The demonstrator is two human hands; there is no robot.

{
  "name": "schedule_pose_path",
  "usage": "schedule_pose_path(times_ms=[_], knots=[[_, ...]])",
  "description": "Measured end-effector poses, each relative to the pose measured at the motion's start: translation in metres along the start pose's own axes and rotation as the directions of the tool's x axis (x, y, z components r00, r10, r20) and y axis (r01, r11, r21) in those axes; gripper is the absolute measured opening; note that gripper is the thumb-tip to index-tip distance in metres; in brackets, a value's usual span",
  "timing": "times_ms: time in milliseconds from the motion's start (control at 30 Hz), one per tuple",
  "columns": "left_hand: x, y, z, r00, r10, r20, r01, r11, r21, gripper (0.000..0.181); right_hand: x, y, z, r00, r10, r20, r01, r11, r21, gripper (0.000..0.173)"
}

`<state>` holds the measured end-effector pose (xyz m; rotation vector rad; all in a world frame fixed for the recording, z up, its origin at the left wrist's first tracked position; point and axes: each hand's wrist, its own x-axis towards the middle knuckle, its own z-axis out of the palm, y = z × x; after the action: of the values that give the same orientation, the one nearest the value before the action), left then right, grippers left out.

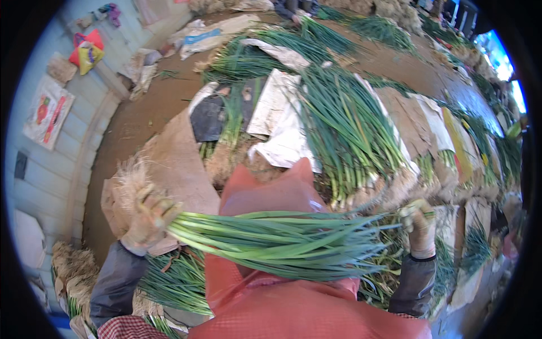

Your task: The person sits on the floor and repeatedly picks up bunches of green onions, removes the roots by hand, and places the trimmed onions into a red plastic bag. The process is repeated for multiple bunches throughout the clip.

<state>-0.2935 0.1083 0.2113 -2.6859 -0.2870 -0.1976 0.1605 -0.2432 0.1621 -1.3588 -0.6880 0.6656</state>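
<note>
My left hand (148, 222), in a soiled light glove, grips a bunch of green onions (275, 241) near its bushy roots. The bunch lies sideways across my lap, leaves pointing right. At the leaf tips, my gloved right hand (419, 226) has its fingers curled in; thin leaf ends reach them, and a bit of green shows at the far side. A red plastic apron (296, 309) covers my front and knees. Beneath the bunch on the left, more green onions (178, 279) lie beside me.
A large heap of green onions (351, 135) lies ahead on the right, beside white sacking (279, 123). Brown sheeting (173, 169) spreads ahead on the left. Loose leaf scraps (381, 284) lie at my right. Another person's hand (298, 17) touches onions at the far end. A pale wall (80, 118) runs along the left.
</note>
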Motion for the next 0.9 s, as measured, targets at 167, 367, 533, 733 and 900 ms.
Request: schedule_pose_path(times_ms=[167, 367, 533, 733, 900], knots=[[-0.02, -0.003, 0.014, 0.994, -0.097, 0.052, 0.101, 0.99, -0.097, 0.033, -0.06, 0.018, -0.133, 0.9, 0.107, -0.423, -0.183, 0.972, -0.144, 0.024], [-0.056, -0.017, 0.027, 0.981, -0.148, 0.123, 0.168, 0.972, -0.164, 0.035, -0.089, 0.037, -0.107, 0.818, 0.129, -0.561, -0.459, 0.734, -0.501, 0.013], [-0.048, -0.026, 0.034, 0.991, -0.085, 0.103, 0.102, 0.981, -0.165, 0.034, -0.039, 0.013, 0.048, 0.954, -0.22, 0.201, 0.295, 0.596, -0.747, 0.044], [-0.049, -0.022, 0.031, 0.985, -0.119, 0.125, 0.138, 0.977, -0.16, 0.035, -0.014, 0.042, 0.085, 0.94, -0.135, 0.313, 0.233, 0.925, -0.301, 0.021], [-0.052, -0.018, 0.033, 0.983, -0.132, 0.13, 0.15, 0.978, -0.143, 0.037, -0.039, 0.018, 0.031, 0.908, 0.392, 0.145, -0.362, 0.911, -0.195, 0.017]])
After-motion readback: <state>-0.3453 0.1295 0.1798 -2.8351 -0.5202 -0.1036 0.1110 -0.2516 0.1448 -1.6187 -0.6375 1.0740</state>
